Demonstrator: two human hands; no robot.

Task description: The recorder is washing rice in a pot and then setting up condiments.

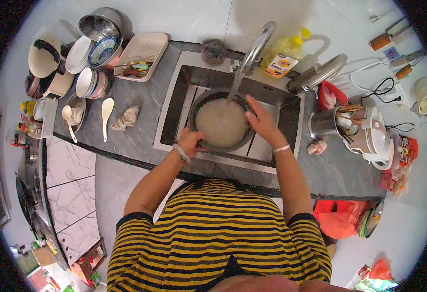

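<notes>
A dark round pot (pixel 220 146) sits in the sink basin (pixel 275 142), filled with cloudy whitish water (pixel 220 122). Water runs into it from the chrome faucet (pixel 251 47). With the thumb over the near-left rim, my left hand (pixel 191 143) grips the pot. My right hand (pixel 262 119) lies at the pot's right rim, fingers stretched toward the water stream and thumb apart. It is slightly blurred, and whether it grips the rim is unclear. What lies under the cloudy water cannot be made out.
Left on the counter are a white rice paddle (pixel 106 116), a crumpled cloth (pixel 126 118), stacked bowls (pixel 85 83) and a plastic basket (pixel 144 47). Behind the sink stand a scouring pad (pixel 213 51) and a yellow-capped bottle (pixel 281 62). A second faucet (pixel 319 75) and utensil holder (pixel 323 124) are right.
</notes>
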